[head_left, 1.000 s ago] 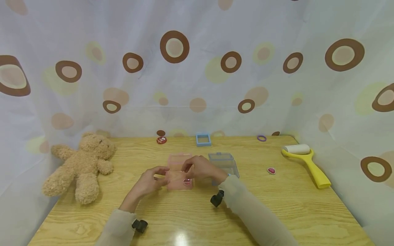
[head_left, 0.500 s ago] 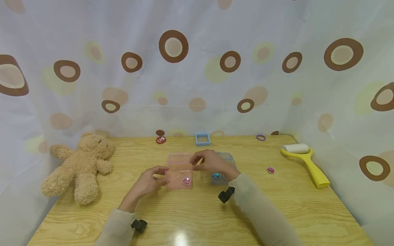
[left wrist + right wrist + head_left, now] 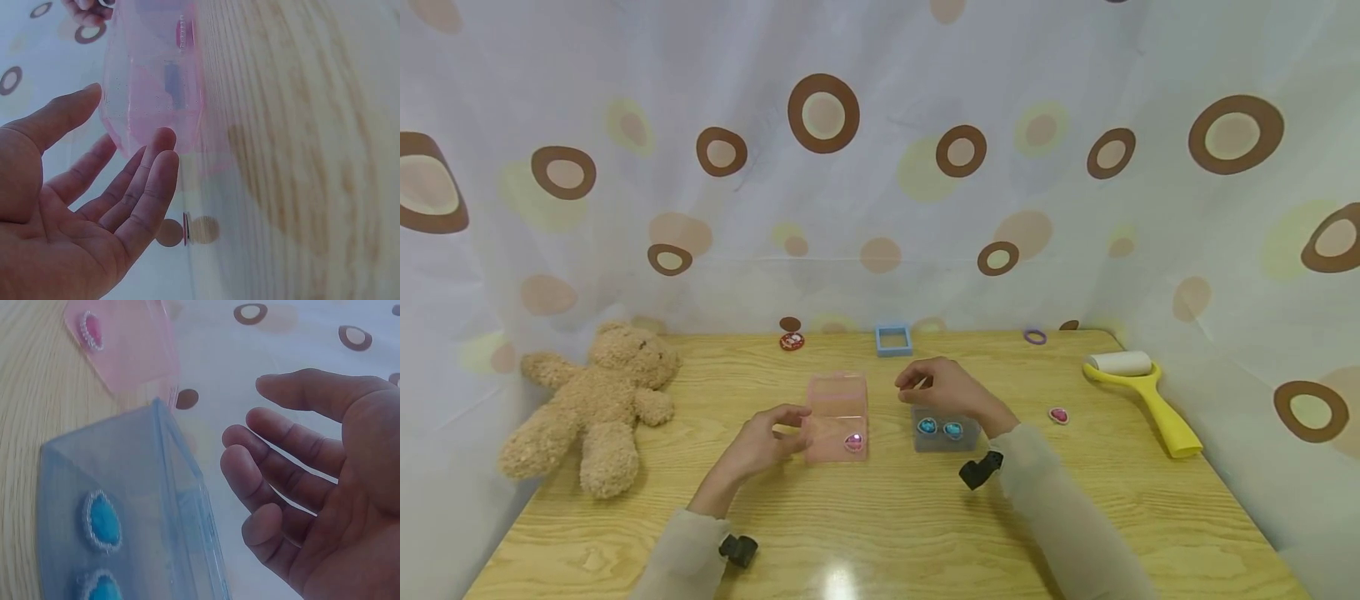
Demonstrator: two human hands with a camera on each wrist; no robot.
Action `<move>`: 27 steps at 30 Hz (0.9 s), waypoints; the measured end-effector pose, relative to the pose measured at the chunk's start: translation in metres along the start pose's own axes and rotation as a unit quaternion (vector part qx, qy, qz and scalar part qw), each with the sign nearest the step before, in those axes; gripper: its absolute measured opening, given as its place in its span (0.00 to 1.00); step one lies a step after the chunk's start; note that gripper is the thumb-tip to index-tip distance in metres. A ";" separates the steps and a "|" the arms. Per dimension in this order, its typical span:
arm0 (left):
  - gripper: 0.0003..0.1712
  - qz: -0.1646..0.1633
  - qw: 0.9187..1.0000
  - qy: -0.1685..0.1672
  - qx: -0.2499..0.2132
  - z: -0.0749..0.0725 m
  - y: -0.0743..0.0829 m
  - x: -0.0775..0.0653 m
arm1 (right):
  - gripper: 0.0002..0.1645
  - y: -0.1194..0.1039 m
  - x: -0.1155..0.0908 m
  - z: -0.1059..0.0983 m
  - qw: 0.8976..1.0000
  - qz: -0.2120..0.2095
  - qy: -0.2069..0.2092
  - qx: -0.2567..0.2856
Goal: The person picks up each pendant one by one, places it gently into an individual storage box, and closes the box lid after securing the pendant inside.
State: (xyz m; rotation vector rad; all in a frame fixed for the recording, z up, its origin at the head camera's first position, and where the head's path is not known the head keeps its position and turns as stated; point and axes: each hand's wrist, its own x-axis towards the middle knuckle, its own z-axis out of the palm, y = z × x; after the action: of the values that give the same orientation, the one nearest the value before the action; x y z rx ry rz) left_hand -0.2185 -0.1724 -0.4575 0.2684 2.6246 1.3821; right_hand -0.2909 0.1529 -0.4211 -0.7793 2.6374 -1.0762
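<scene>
Colour seems to guide the work here, and the step in hand looks like the placing of gems into small boxes, apparently partway through. A pink box (image 3: 827, 451) sits with its lid tipped back and one pink gem (image 3: 854, 442) inside, toward its right side. Just to the right, a blue box (image 3: 942, 445) holds two blue gems, the left blue gem (image 3: 927, 426) and the right blue gem (image 3: 952, 430), lying side by side. Another pink gem, the loose one (image 3: 1058, 416), rests on the table (image 3: 850, 533) beyond the blue box, apart from both boxes. The right hand (image 3: 953, 392) hangs over the back of the blue box and hides its lid in the head view; the right wrist view shows its fingers (image 3: 240, 465) loosely bent, the thumb well away from them, and nothing between. The left hand (image 3: 763, 443) stands at the left side of the pink box, thumb and fingers spread wide with nothing gripped; whether the fingertips touch the plastic cannot be told. If the loose gem belongs with its match, the next move would call for the right hand to cross to it, narrow to a light pinch at its edges, and bring it over the pink box while the left hand steadies that box.
</scene>
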 end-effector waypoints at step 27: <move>0.27 -0.003 1.000 -0.006 -0.029 0.000 -0.001 -0.001 | 0.16 0.064 -0.040 -0.044 0.996 0.058 0.071 -0.010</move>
State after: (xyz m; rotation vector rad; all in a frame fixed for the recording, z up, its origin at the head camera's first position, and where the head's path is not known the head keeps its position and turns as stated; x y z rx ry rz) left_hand -0.2172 -0.1730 -0.4578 0.2617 2.5686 1.4463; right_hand -0.2985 0.2387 -0.4351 -0.5631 2.7764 -1.1127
